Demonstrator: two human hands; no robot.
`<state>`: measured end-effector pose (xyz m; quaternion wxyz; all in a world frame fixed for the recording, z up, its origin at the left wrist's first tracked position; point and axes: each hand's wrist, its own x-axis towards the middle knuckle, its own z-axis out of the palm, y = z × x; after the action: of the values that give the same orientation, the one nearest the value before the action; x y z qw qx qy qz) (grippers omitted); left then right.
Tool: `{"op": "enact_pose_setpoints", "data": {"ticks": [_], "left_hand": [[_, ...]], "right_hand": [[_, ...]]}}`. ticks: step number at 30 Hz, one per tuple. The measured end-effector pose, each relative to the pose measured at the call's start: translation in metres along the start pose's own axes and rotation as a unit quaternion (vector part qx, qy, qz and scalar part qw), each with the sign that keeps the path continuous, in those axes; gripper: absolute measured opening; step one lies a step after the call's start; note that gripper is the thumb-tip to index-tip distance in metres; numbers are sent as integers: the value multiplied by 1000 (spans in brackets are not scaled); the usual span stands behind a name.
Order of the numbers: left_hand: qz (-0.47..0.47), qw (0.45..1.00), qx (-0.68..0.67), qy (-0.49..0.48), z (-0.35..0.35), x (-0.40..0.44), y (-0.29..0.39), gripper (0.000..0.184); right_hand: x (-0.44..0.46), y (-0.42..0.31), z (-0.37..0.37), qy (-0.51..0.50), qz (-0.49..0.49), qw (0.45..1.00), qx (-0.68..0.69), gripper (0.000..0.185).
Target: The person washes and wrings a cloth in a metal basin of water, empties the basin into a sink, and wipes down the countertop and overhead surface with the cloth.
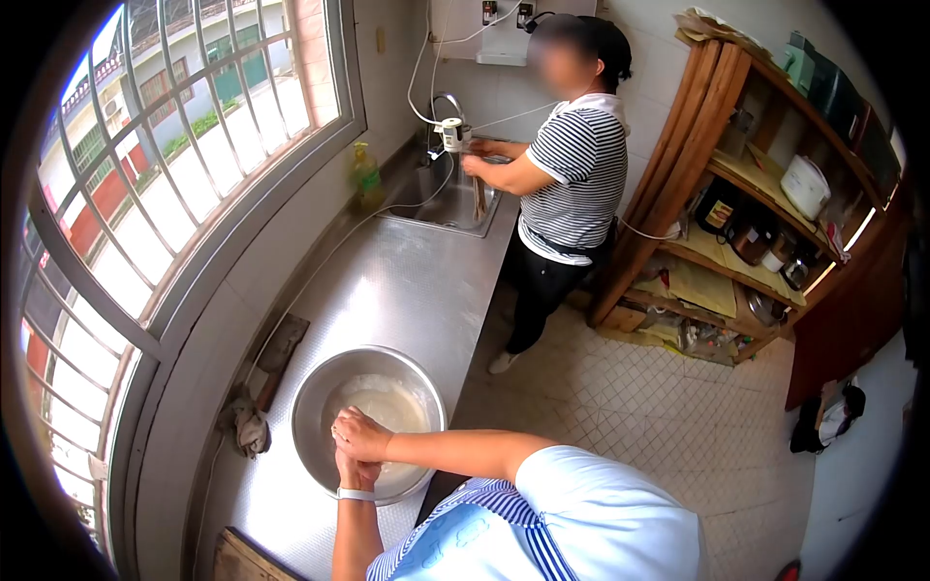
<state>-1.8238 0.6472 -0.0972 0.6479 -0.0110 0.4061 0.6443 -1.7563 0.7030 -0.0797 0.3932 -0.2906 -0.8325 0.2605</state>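
My hands are together over a large steel basin (438,392) on the counter. My right hand (360,433) lies on top, its fingers closed round the fingers of my left hand (356,469). A pale band circles my left wrist. Most of my left fingers are hidden under the right hand, so their pose does not show. Inside the basin is a whitish, wet-looking mixture (392,402), spread over the bottom and partly up the wall. Neither hand visibly holds a tool.
At the sink (450,208), a co-worker (576,184) in a striped shirt has both hands under the tap. A yellow-green bottle (365,174) stands by the wall. Crumpled cloths (250,428) lie along the counter's window side. A wooden shelf (717,194) holds pots and jars.
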Motion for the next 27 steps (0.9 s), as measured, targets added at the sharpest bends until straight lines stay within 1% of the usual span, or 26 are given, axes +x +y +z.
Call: {"op": "enact_pose_setpoints", "data": {"ticks": [3, 4, 6, 7, 10, 11, 13, 15, 16, 17, 18, 20, 21, 22, 23, 24, 26, 27], "left_hand": [[-39, 996, 73, -13, -10, 2, 1, 26], [-56, 993, 102, -21, -13, 3, 1, 26], [-40, 990, 136, 9, -10, 5, -3, 25], [-32, 988, 152, 24, -5, 5, -5, 26], [42, 972, 213, 94, 4, 11, -16, 30], [39, 974, 214, 54, 0, 12, -14, 28], [35, 976, 216, -26, -11, 12, -8, 22], [118, 958, 260, 29, -8, 5, -10, 17], [159, 945, 281, 57, -6, 2, -11, 16], [194, 909, 357, 99, -21, 9, -8, 24], [217, 897, 371, 101, -25, 6, -5, 31], [307, 803, 490, 142, -43, 12, 3, 38], [319, 779, 515, 162, -47, 14, 9, 38], [378, 740, 529, 171, -27, -2, 14, 37], [401, 716, 542, 181, -21, -6, 19, 34], [424, 690, 555, 191, -18, -7, 22, 32], [462, 685, 529, 194, -17, -8, 26, 29], [480, 682, 516, 194, -18, -8, 28, 29]], "right_hand": [[1, 11, 1, -42, 23, 999, -25, 18], [1, 16, 1, -40, 46, 998, -13, 18], [2, 22, 1, -35, 93, 995, 11, 18], [0, 25, -1, -22, 120, 992, 33, 23], [-2, 35, -5, -41, 217, 973, 72, 27], [-4, 40, -7, -41, 243, 966, 76, 33], [-8, 63, -6, -51, 316, 946, 48, 37], [-13, 85, -8, -57, 403, 913, 41, 41], [-11, 89, -20, -58, 452, 889, 46, 43], [-11, 89, -27, 2, 487, 868, 96, 45], [-11, 90, -30, 61, 461, 885, 34, 45], [-4, 101, -30, 92, 531, 822, 184, 42], [0, 104, -30, 101, 535, 816, 196, 41], [4, 106, -31, 109, 537, 810, 208, 41], [8, 108, -31, 117, 540, 804, 221, 40], [13, 104, -35, 113, 537, 806, 222, 40], [18, 94, -42, 104, 532, 810, 222, 40], [11, 125, -18, 106, 495, 849, 147, 36]]}}
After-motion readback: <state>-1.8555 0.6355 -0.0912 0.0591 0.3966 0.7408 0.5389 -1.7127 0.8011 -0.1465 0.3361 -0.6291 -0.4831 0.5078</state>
